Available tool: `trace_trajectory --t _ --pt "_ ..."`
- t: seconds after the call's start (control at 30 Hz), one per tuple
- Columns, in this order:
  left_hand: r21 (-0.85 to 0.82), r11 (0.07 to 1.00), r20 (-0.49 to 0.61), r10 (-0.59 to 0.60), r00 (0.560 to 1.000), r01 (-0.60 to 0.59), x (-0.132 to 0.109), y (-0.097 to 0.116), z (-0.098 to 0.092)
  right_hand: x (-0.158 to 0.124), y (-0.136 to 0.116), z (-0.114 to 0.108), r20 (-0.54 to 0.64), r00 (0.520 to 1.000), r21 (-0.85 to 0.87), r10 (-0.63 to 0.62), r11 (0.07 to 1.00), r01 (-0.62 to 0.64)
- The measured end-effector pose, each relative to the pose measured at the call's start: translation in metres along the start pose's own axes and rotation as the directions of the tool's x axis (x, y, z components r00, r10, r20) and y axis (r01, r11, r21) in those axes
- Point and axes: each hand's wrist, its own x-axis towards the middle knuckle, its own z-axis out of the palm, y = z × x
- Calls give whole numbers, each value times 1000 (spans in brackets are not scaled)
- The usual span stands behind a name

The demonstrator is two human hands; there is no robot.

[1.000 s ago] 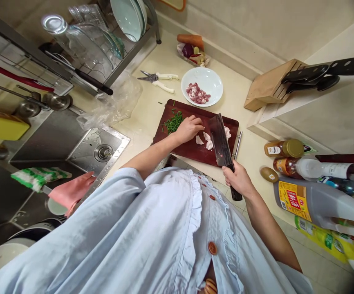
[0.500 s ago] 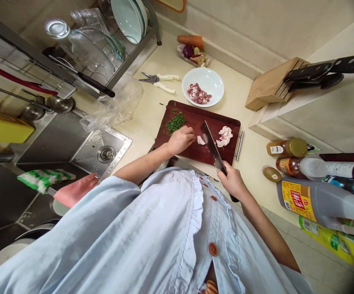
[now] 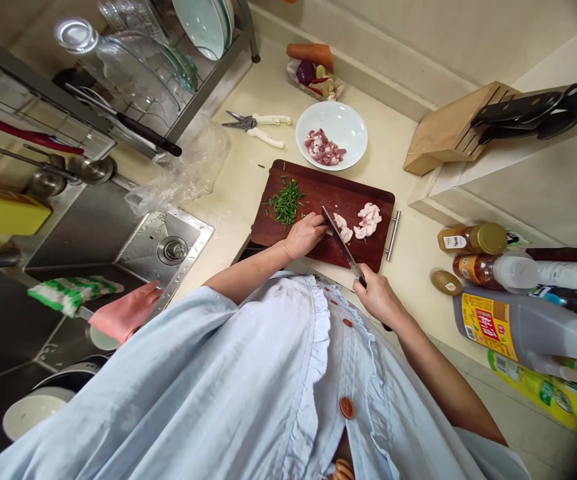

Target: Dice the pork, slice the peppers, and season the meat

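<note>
My right hand (image 3: 377, 291) is closed round the handle of a dark-bladed kitchen knife (image 3: 341, 241), its blade slanting up and left across the brown cutting board (image 3: 283, 233). Beside the blade, my left hand (image 3: 306, 235) has its fingers bent together over a pale piece of meat, mostly hidden beneath them. Right of the blade lie pale, fatty meat slices (image 3: 342, 228), and farther right a larger pile of pale meat (image 3: 368, 220). Chopped green stalks (image 3: 286, 202) are heaped on the board's left side.
Behind the board stands a white bowl (image 3: 356, 137) with cut red meat (image 3: 323, 147). Scissors (image 3: 257, 127) lie to its left, near a plastic bag (image 3: 193, 170). A sink (image 3: 188, 230) is at left; a knife block (image 3: 451, 130) and several bottles (image 3: 488, 327) stand at right.
My left hand has moved right and slightly down, up to the blade. The knife blade has shifted left and lower, and pale slices now show on its right side.
</note>
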Motion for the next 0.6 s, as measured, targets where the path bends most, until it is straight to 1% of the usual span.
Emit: trace_trajectory --t 0.13,0.2,0.27,0.4,0.47,0.53,0.6 --pt "-18 1000 12 3 1000 -3 3 0 -2 40 -19 0 -15 1000 37 -22 999 23" --pt "-20 1000 25 -1 1000 1 3 0 -3 52 -23 1 -33 998 65 -45 997 47" --pt "-25 1000 25 -10 1000 10 2 0 -4 49 -20 2 -34 998 60 -53 997 55" --pt "-51 998 -10 -43 999 43 0 0 0 20 -1 9 -23 1000 2 -8 1000 8" --pt "-77 993 -49 -89 995 85 1 1 3 13 2 10 -22 1000 2 0 1000 0" --pt "-138 981 -105 -153 983 139 2 0 5 13 1 8 -27 999 31 -17 999 18" --pt "-262 952 -150 -200 968 156 3 -4 1 13 -2 2 -55 998 46 -43 998 46"
